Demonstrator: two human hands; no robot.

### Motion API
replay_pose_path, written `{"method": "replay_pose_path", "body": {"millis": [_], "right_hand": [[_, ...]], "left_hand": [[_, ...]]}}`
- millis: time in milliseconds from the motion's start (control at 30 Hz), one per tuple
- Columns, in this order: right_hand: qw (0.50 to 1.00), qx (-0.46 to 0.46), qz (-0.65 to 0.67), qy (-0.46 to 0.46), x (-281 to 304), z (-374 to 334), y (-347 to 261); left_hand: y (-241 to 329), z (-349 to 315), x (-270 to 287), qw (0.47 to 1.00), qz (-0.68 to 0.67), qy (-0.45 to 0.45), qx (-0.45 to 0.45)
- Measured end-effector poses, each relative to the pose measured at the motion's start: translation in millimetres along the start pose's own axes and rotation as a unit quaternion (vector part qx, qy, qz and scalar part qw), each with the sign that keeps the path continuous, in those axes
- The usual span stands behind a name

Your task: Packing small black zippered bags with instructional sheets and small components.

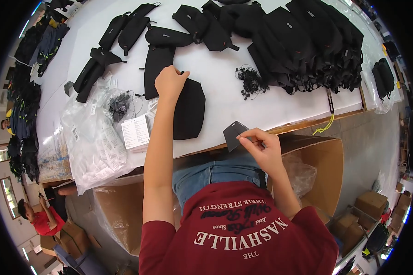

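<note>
My left hand reaches across the white table, its fingers closed at the top end of a flat black pouch. That pouch lies near the front edge of the table. Just over the table edge, my right hand pinches a dark grey hang tag between thumb and fingers. Left of the pouch sit a stack of white printed tags and a tangle of black tag strings. Another black pouch lies partly behind my left hand.
Black bags are piled at the far right, with more black tag strings beside them. Clear plastic bags spill over the front left edge. An open cardboard box stands below the table. Another person sits at lower left.
</note>
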State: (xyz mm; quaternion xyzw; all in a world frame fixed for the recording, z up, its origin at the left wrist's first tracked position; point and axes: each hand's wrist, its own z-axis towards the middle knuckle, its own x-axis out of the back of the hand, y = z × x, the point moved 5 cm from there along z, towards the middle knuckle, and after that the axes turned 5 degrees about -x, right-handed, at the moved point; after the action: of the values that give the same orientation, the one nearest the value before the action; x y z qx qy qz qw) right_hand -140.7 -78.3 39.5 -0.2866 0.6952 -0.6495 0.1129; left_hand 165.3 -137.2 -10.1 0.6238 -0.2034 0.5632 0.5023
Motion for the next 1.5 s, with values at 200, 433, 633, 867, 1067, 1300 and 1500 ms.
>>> {"method": "replay_pose_path", "body": {"millis": [200, 433, 633, 867, 1067, 1300, 1500], "right_hand": [[0.997, -0.038, 0.031, 0.055, 23, -2, 13], [0.991, -0.027, 0.039, 0.125, 46, 5, 8], [0.995, -0.021, -0.015, -0.095, -4, -7, -32], [0.983, 0.081, -0.016, -0.162, -43, -14, -47], [0.957, 0.208, -0.095, -0.18, -50, -21, -52], [0.978, 0.001, 0.086, -0.191, -37, -21, -48], [0.927, -0.074, 0.338, -0.144, -9, -16, -34]], "left_hand": [[81, -29, 24, 0.946, -0.259, -0.097, -0.169], [158, -132, 85, 0.849, -0.25, -0.176, -0.431], [126, -187, 118, 0.884, -0.198, -0.082, -0.415], [70, -234, 122, 0.97, -0.24, -0.014, -0.041], [65, -247, 119, 0.92, -0.37, -0.002, 0.125], [68, -231, 128, 0.903, -0.426, 0.049, 0.022], [69, -232, 136, 0.787, -0.609, 0.065, 0.071]]}}
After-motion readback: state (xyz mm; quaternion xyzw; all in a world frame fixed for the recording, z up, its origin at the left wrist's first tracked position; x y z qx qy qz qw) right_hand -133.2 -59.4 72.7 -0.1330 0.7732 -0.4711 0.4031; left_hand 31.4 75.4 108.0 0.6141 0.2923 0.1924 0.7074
